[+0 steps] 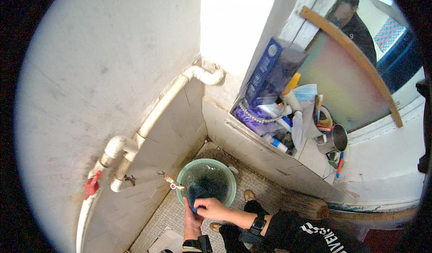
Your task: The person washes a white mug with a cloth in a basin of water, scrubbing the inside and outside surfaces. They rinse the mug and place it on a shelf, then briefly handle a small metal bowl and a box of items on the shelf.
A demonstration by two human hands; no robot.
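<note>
A round light-green plastic basin (233, 189) holding water stands on the tiled floor in front of me. Dark blue cloth (193, 195) rises over the basin's near rim, and a dark mass lies in the water behind it. My left hand (192, 218) supports the cloth from the near left. From the right, my right hand (213, 208) pinches the same cloth with bent fingers. Just left of the rim, a small wall tap (173, 183) with a red-centred handle points over the basin. Whether water runs from it cannot be made out.
White pipes (162, 101) with a red valve handle (92, 185) run along the left wall. On the right, a ledge (310, 155) carries a blue box (263, 72), a metal mug (332, 140) and toiletries. A broom (303, 204) lies near my feet. A mirror (357, 27) reflects a person.
</note>
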